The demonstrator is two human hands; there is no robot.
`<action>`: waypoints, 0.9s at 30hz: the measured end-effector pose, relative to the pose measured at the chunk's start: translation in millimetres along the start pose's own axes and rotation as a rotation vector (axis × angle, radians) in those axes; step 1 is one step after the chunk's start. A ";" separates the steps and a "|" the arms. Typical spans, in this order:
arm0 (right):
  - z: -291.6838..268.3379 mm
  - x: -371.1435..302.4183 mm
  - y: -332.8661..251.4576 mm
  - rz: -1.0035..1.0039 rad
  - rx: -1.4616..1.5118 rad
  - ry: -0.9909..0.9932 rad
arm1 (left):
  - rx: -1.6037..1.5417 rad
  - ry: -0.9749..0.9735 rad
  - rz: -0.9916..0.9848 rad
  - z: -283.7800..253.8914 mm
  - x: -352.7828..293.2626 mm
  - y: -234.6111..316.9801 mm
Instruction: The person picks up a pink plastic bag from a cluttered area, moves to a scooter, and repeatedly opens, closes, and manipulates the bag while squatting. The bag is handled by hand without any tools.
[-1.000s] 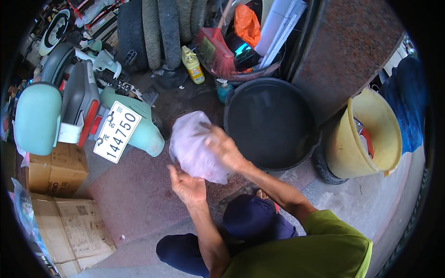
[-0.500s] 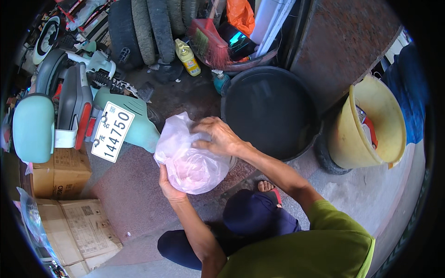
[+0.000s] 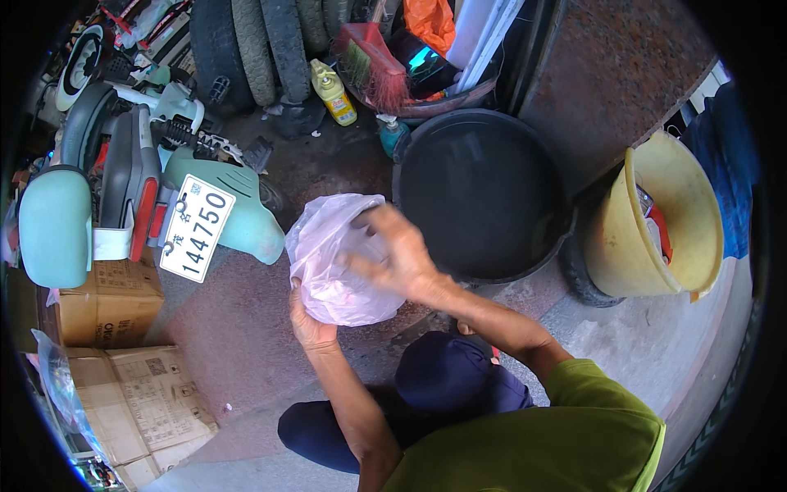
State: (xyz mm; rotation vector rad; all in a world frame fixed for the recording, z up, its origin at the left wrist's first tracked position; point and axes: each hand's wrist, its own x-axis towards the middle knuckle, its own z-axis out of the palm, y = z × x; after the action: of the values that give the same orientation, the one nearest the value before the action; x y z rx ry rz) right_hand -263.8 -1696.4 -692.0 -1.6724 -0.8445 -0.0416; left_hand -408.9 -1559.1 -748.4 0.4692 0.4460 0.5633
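Note:
A thin, pale pink plastic bag (image 3: 328, 238), crumpled and rounded, is held in front of me above the floor; its contents cannot be made out through the film. My left hand (image 3: 311, 324) grips the bag at its lower left, thumb up along its side. At the upper right of the bag is my right hand (image 3: 402, 254), blurred by motion, with thumb and fingers apart over the film. Whether those fingertips touch the plastic is unclear.
A wide black tub (image 3: 484, 197) stands beyond my right hand. Further right is a yellow bucket (image 3: 615, 238) with odds and ends inside. A mint-green scooter (image 3: 225, 221) and cardboard boxes (image 3: 156, 402) are at left. Tyres (image 3: 250, 57) and a yellow bottle (image 3: 334, 94) stand behind.
The bag's top has spread wider and its upper part has shifted right. My right hand has gone from bent fingers at the bag's top to spread, moving fingers slightly further right.

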 end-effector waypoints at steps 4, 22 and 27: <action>23.9 -12.7 8.6 0.216 0.301 -0.413 | 0.130 0.060 0.079 -7.1 5.4 -8.6; -7.4 -12.8 49.8 0.602 0.515 -0.296 | 0.373 0.121 0.292 10.0 -3.5 0.0; -4.4 -22.0 43.0 0.344 0.437 -0.328 | 0.424 0.219 0.248 17.7 -7.9 -5.8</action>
State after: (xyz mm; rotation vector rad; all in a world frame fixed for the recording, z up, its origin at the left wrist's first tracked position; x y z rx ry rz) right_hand -254.9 -1712.7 -736.8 -1.4005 -0.7283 0.6268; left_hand -403.4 -1573.3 -735.1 0.8814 0.7285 0.7673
